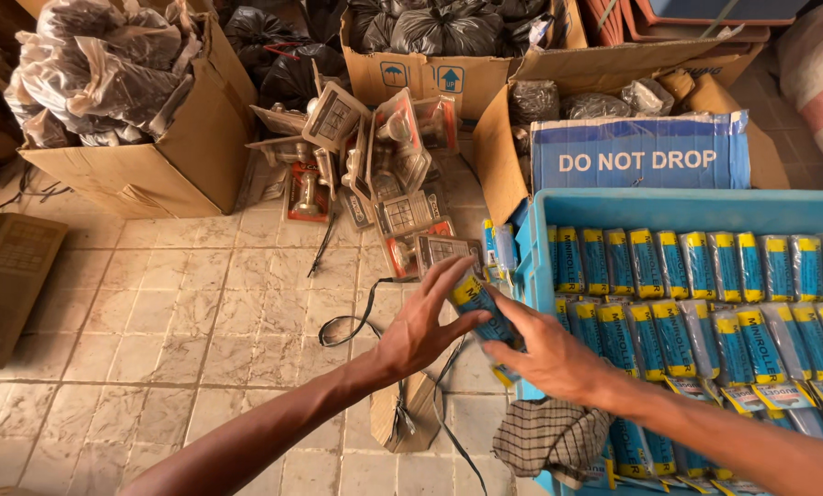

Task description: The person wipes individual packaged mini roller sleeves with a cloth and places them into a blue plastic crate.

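My left hand and my right hand meet over the left edge of a light blue crate. Together they hold a small blue and yellow packet, the left fingers at its upper end, the right fingers wrapped round its lower part. The crate is packed with rows of the same blue and yellow packets, standing side by side. A few more packets lie just outside the crate's left wall.
A heap of blister packs with metal hardware lies on the tiled floor. Cardboard boxes with plastic bags stand behind. A checked cloth, a small brown bag and black cords lie below my hands. A flat brown box is at left.
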